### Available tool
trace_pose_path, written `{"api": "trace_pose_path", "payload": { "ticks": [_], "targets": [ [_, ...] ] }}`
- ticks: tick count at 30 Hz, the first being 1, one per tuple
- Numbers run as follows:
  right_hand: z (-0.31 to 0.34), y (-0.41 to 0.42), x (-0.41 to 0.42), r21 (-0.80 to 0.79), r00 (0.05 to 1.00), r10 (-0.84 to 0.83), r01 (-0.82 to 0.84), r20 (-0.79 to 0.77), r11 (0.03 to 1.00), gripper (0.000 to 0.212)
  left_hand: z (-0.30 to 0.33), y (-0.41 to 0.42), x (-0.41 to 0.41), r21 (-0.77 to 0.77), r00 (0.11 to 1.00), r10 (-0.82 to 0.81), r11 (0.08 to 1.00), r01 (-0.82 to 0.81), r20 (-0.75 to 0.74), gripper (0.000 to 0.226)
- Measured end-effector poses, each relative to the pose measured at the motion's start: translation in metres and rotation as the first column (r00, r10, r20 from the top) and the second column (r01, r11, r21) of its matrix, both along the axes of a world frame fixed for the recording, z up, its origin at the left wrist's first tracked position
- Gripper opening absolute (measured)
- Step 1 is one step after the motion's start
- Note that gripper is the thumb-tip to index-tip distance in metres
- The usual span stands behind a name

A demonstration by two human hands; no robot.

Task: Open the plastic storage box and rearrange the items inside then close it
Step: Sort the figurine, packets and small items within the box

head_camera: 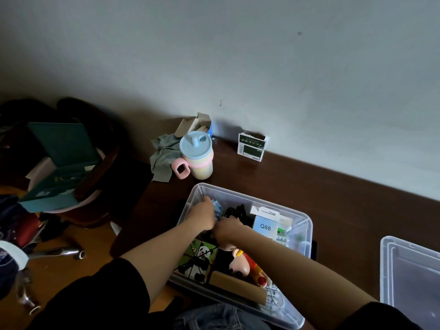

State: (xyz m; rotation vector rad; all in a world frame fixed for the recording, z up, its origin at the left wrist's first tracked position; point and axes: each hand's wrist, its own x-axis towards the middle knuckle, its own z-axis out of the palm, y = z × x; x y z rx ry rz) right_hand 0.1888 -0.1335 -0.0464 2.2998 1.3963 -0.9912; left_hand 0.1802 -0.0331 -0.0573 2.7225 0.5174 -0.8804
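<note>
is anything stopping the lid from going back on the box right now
Yes. Both arms reach over the storage box rim, the left hand and right hand down among the items. The lid lies apart on the desk to the right.

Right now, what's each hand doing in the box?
Left hand: grips a blue packet.
Right hand: down among the items, grip cannot be told.
</note>
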Motion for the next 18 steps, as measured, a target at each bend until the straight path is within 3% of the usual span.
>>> {"api": "trace_pose_path", "payload": {
  "ticks": [7, 11, 14, 18],
  "targets": [
    [0.001, -0.002, -0.001, -0.008, 1.0, 0.012, -0.012, -0.023, 1.0, 0.026, -0.001, 0.006, -0.009, -0.091, 0.998, -0.05, 0.994, 0.054, 0.047, 0.041],
    [0.0, -0.003, -0.001, 0.011, 1.0, -0.004, 0.004, -0.027, 1.0, 0.029, -0.007, 0.003, 0.001, -0.187, 0.985, 0.172, 0.967, -0.172, -0.02, 0.044],
    [-0.002, -0.004, 0.0, 0.011, 0.999, -0.007, 0.008, -0.04, 1.0, 0.032, -0.013, -0.002, -0.002, -0.321, 0.922, 0.379, 0.866, -0.384, -0.082, 0.039],
    [-0.003, -0.004, 0.0, 0.016, 0.999, -0.003, 0.004, -0.049, 1.0, 0.033, -0.018, -0.007, -0.004, -0.353, 0.866, 0.492, 0.798, -0.489, -0.087, 0.033]
  ]
}}
